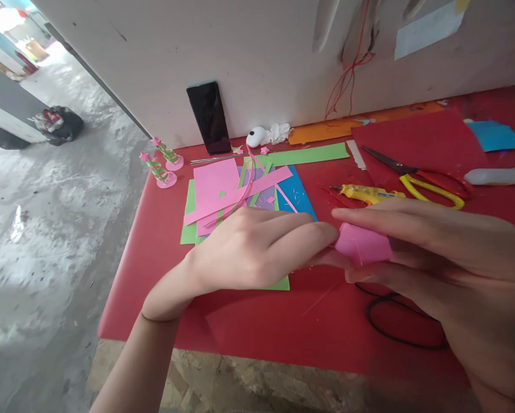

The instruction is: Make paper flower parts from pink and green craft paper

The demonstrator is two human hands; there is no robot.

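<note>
Two bare hands meet over the red-covered table (240,327), with a small pink folded piece (364,245) held up between their fingertips. The likeliest trouble is in that piece itself: it looks thin, so squeezing too hard from both sides could dent its faces or spring open the line that runs down its front (whether a fold or a seam, one cannot tell). A tug from one side against the other could also bend it out of shape. The scissors (407,170) and yellow glue gun (364,194) lie just beyond the right hand (464,269), where a careless knuckle might knock them, and a black cord (416,346) loops below it, ready to snag.

As for the grip, the right hand spans the piece between thumb and fingers, parted only by its width. The left hand (257,246) appears to pinch the near-left edge, its index fingertip against the pink; its thumb is partly hidden.
</note>
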